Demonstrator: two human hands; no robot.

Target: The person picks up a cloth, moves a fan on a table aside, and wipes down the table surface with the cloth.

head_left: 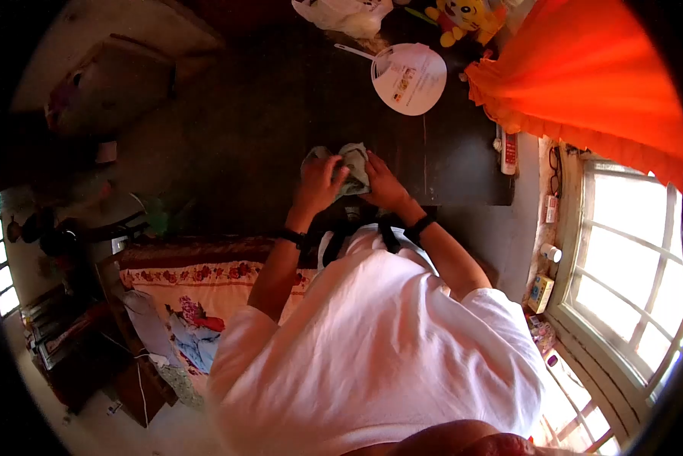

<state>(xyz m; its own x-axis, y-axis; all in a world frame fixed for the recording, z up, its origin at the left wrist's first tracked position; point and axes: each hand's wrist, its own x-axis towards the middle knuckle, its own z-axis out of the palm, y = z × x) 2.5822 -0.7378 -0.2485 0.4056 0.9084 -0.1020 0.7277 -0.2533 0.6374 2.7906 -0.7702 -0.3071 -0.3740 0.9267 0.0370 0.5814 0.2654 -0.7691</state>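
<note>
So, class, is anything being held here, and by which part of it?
Yes, a crumpled cloth: the left hand has its left side, the right hand its right edge.

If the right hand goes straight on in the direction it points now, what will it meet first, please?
The right hand would first meet the crumpled greyish cloth, right at its fingertips. They look in contact, though depth is hard to judge from this single view.
</note>
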